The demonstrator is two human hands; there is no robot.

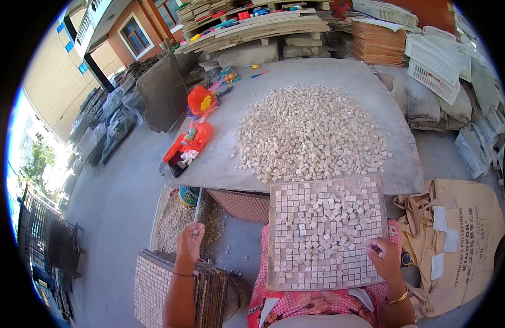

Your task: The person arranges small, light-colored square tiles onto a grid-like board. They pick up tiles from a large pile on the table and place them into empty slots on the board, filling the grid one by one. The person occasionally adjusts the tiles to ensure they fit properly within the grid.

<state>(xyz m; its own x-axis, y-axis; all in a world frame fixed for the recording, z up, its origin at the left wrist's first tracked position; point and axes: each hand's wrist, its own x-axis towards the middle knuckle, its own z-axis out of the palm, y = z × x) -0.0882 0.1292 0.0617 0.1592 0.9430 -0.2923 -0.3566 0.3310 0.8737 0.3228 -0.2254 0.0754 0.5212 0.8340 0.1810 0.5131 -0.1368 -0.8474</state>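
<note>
A square grid tray (273, 229) rests on my lap, its far edge against the table. Small pale stone mosaic tiles (318, 218) fill many of its cells, and others lie loose and tilted on top, thickest in the middle. My right hand (386, 259) is at the tray's right edge, fingers bent together by the outer cells; what they hold, if anything, is hidden. My left hand (190, 241) is off to the left, beside a crate (157, 218) of stone chips, its fingers curled inward. I cannot make out what is inside them.
A large heap of loose tiles (315, 131) covers much of the stone-topped table (219, 164). Red bags and toys (195, 136) lie at its left. Stacked filled mosaic sheets (154, 284) stand by my left forearm. A beige sack (460, 235) lies right; white plastic baskets (432, 65) are farther back.
</note>
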